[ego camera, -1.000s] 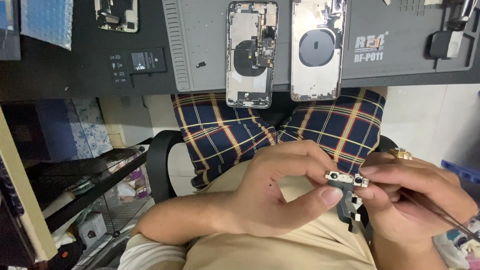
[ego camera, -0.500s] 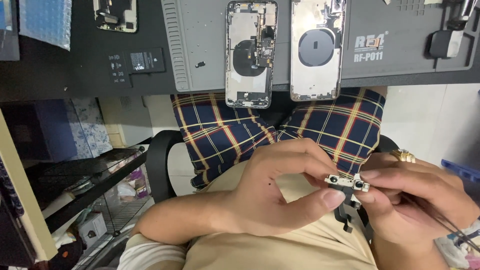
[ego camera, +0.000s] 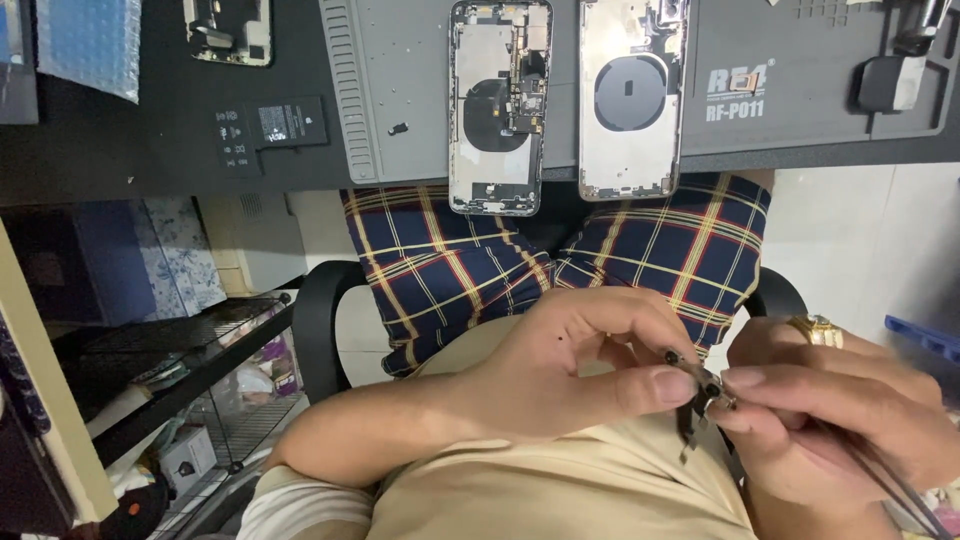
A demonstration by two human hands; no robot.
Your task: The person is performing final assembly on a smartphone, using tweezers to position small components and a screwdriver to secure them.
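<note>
Small camera module (ego camera: 700,385), seemingly pinched between left hand (ego camera: 560,370) and right hand (ego camera: 830,410).

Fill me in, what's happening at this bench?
A person seated at the bench pinches a small camera module between the left hand and right hand, over their lap. Thin tweezers sit in the right hand too. Two opened phone housings lie on the grey work mat.
</note>
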